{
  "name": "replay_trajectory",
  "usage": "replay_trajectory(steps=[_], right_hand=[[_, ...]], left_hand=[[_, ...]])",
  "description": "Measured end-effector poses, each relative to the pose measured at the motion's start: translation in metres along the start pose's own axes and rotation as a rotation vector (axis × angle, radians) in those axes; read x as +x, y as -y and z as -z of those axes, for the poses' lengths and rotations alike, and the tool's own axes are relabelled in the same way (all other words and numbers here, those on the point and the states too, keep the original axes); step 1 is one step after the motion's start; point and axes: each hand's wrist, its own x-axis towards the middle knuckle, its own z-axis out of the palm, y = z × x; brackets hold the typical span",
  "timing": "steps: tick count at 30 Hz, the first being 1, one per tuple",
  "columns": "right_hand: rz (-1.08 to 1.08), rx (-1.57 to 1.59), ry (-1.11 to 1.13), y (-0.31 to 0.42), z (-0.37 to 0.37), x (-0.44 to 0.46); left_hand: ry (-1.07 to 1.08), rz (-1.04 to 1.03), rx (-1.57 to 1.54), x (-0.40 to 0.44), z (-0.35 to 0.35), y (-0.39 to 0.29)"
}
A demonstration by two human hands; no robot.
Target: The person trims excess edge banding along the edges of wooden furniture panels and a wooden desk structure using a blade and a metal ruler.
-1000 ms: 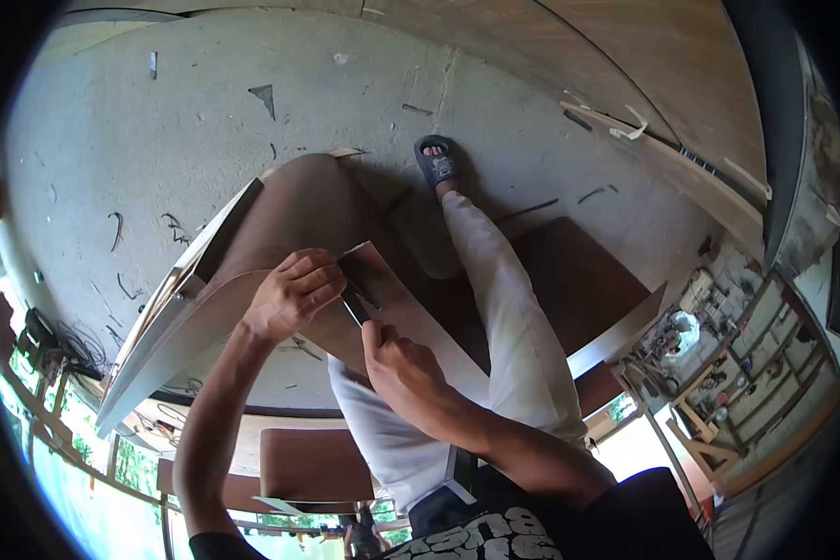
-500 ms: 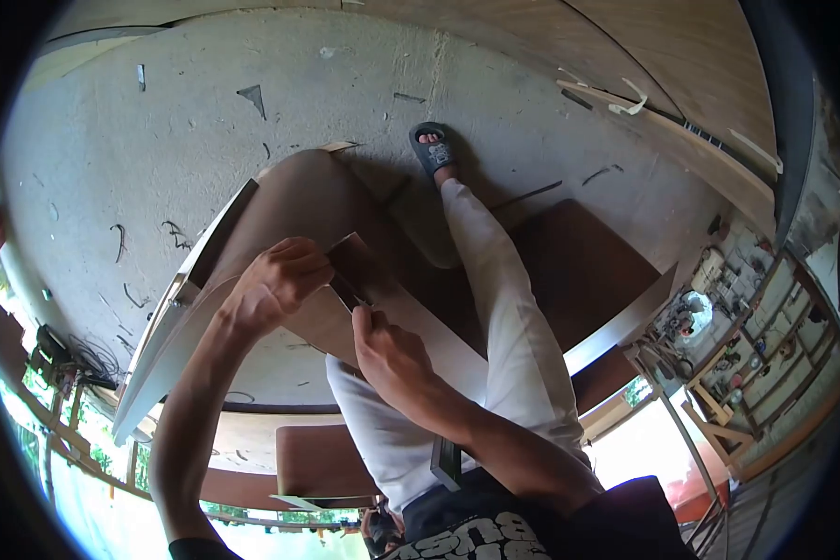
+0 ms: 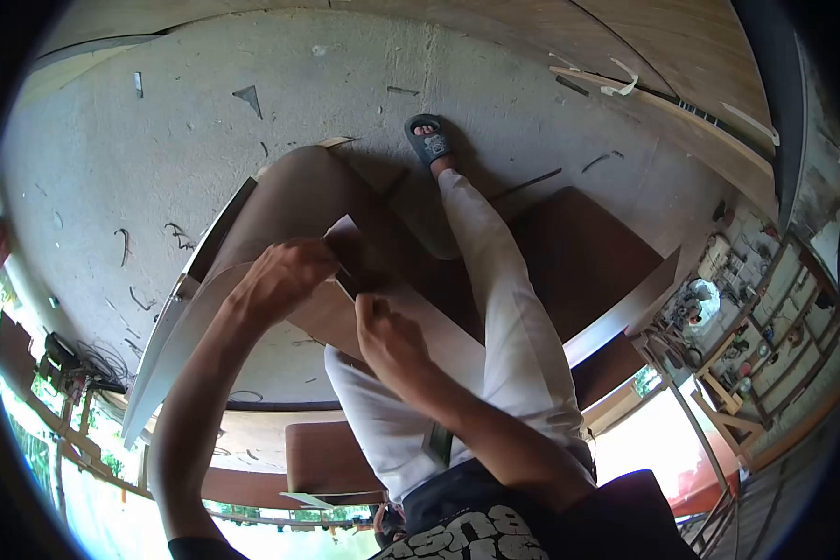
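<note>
Here, the slim tool [image 3: 347, 284] lies between the two hands [image 3: 291, 273].

The right hand [image 3: 389, 338] has moved toward 11 o'clock, closer to the left hand [image 3: 287, 273], shortening the exposed slim tool [image 3: 347, 284].

Triangular scrap [image 3: 249, 99] on concrete floor [image 3: 345, 65] (dark, pointed).
</note>
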Motion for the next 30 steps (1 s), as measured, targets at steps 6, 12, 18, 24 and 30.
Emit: replay_trajectory(steps=[6,12,18,24,30], right_hand=[[-0.036,0.104,-0.02,-0.003,-0.004,-0.015],[-0.039,0.16,0.047,-0.01,-0.011,-0.016],[-0.044,0.18,0.006,-0.013,-0.026,-0.016],[-0.038,0.128,-0.046,-0.013,-0.03,-0.012],[-0.01,0.143,-0.131,-0.019,-0.038,0.015]], left_hand=[[-0.03,-0.086,-0.107,0.002,-0.005,-0.01],[-0.007,-0.051,-0.052,0.005,-0.013,-0.007],[0.103,0.072,0.004,0.01,-0.021,-0.007],[0.177,0.163,-0.025,0.015,-0.018,-0.007],[0.139,0.26,0.034,0.015,-0.025,0.0]])
